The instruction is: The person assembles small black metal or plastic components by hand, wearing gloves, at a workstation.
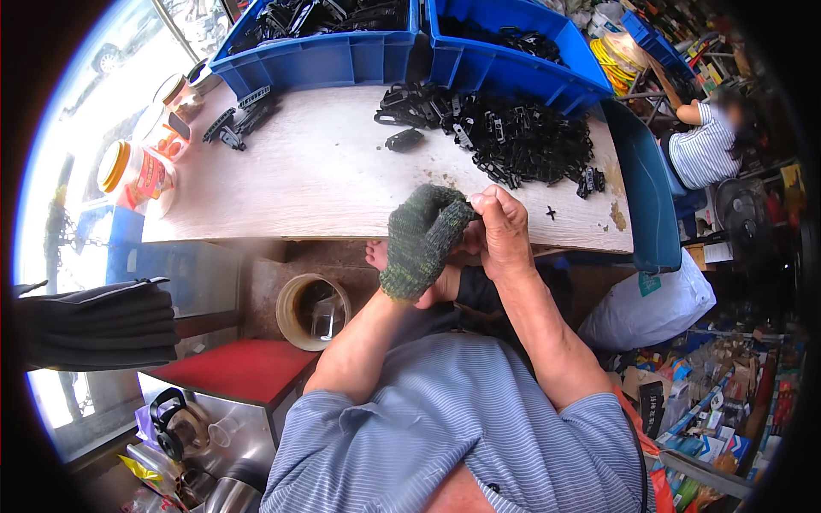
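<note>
A dark green knitted glove [409,256] covers my left hand [423,231], held over the table's near edge. Its fingers are curled and pressed together; what they hold, if anything, is hidden. Against the glove's fingertips, my bare right hand [505,227] is closed, thumb and forefinger pinching the knit there. Farther off on the table lies a heap of small black plastic parts [534,145], with one separate black piece [404,140] to its left. A small black cross-shaped piece [551,213] rests to the right of my right hand.
Two blue bins [325,61] with black parts stand along the table's [299,171] far edge. Lidded jars [137,175] stand at the left. Below are a bucket [313,312], a red-topped cabinet [231,372] and a white sack [650,303]. Another person [701,150] is at right.
</note>
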`<move>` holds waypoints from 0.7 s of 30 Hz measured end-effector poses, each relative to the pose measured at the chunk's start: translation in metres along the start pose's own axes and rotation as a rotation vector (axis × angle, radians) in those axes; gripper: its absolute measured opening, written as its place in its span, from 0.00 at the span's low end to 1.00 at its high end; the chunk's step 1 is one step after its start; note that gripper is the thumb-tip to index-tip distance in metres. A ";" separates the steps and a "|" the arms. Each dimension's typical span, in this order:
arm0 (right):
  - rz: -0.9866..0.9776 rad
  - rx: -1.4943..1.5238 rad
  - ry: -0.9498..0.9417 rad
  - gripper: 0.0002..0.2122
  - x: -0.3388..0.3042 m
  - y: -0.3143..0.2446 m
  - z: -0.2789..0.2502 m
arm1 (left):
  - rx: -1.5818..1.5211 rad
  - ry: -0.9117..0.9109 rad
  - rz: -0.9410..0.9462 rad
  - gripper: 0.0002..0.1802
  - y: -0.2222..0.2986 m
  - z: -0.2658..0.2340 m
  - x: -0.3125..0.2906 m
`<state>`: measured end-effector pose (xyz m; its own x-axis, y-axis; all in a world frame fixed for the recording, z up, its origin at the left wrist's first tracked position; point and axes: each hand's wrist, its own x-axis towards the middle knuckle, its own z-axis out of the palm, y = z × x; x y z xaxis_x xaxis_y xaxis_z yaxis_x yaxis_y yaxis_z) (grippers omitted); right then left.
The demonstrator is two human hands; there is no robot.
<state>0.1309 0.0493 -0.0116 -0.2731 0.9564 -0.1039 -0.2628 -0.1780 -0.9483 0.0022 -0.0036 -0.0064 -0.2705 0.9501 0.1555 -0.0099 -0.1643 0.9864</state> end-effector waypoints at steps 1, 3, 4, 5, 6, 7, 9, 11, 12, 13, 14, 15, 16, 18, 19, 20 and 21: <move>0.007 0.001 0.010 0.12 0.000 -0.001 -0.002 | -0.002 -0.005 0.001 0.07 0.000 0.000 0.000; 0.003 0.020 -0.007 0.12 -0.001 -0.005 -0.006 | -0.137 -0.097 -0.141 0.09 0.001 -0.002 0.000; 0.001 0.039 -0.029 0.12 -0.003 -0.009 -0.008 | -0.137 -0.099 -0.140 0.09 -0.001 -0.001 -0.001; 0.032 0.039 -0.009 0.12 -0.005 -0.016 -0.011 | -0.104 -0.072 -0.065 0.10 -0.005 0.000 -0.001; 0.062 0.038 0.013 0.11 -0.008 -0.026 -0.017 | -0.073 -0.047 0.009 0.11 -0.007 0.001 -0.001; 0.041 0.039 0.003 0.10 -0.003 -0.030 -0.027 | -0.072 -0.048 0.009 0.11 -0.004 0.002 -0.002; 0.053 -0.007 0.168 0.16 -0.002 -0.045 -0.051 | -0.232 -0.013 -0.144 0.13 0.003 0.005 -0.001; 0.025 0.025 0.257 0.21 0.006 -0.061 -0.082 | -0.139 -0.013 -0.067 0.14 -0.005 0.004 0.000; -0.001 0.052 0.307 0.23 0.009 -0.070 -0.099 | -0.051 -0.021 0.008 0.14 -0.009 0.005 0.001; -0.033 0.055 0.367 0.24 0.010 -0.083 -0.114 | -0.056 -0.027 0.010 0.14 -0.010 0.007 0.002; -0.060 0.063 0.420 0.26 0.012 -0.093 -0.127 | 0.011 -0.027 0.035 0.13 -0.011 0.009 0.002; -0.076 0.107 0.535 0.24 0.014 -0.102 -0.144 | 0.073 -0.030 0.060 0.13 -0.012 0.011 0.002; -0.091 0.152 0.648 0.22 0.016 -0.111 -0.155 | 0.071 -0.033 0.063 0.13 -0.013 0.012 0.002; -0.146 0.131 0.795 0.24 0.016 -0.118 -0.168 | 0.191 -0.026 0.138 0.13 -0.014 0.012 0.001; -0.121 0.111 0.848 0.22 0.017 -0.116 -0.172 | 0.192 -0.025 0.139 0.13 -0.013 0.012 0.001; -0.096 0.090 0.901 0.20 0.018 -0.114 -0.175 | 0.204 -0.019 0.154 0.13 -0.013 0.012 0.000; -0.096 0.090 0.901 0.20 0.015 -0.111 -0.171 | 0.215 -0.015 0.168 0.13 -0.012 0.012 0.001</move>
<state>0.3143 0.1227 0.0408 0.5708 0.7800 -0.2564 -0.3286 -0.0691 -0.9419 0.0142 0.0023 -0.0178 -0.2370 0.9184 0.3167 0.2392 -0.2608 0.9353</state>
